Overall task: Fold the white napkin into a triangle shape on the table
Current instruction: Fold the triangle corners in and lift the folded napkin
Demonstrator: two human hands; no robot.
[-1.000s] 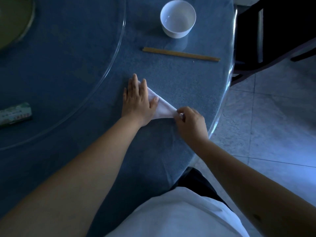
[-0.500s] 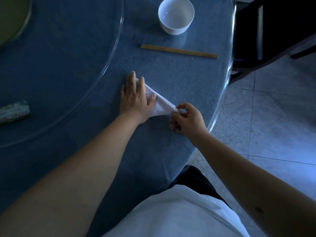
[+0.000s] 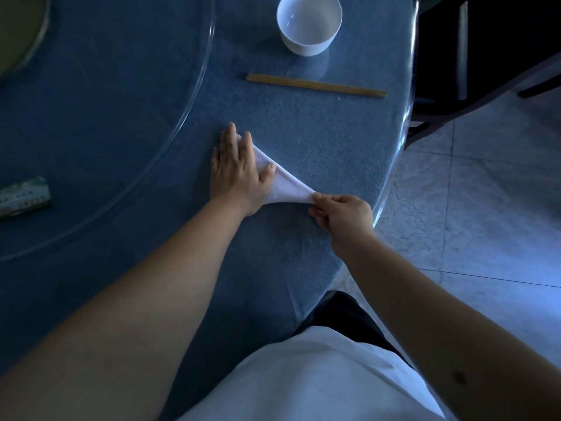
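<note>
Both hands work our white napkin (image 3: 287, 186) mid-frame: our left hand (image 3: 238, 168) presses flat, fingers spread, and our right hand (image 3: 341, 212) pinches its pointed corner. It lies triangular on the blue textured table (image 3: 318, 132); the packet (image 3: 24, 197) label at left is unreadable.

white napkin (image 3: 287, 186) half hidden under left hand (image 3: 238, 170), green packet (image 3: 22, 199) print unreadable

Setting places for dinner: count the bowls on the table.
1. The white bowl stands at the far edge of the table, beyond the chopsticks. More may sit outside the view.
</note>
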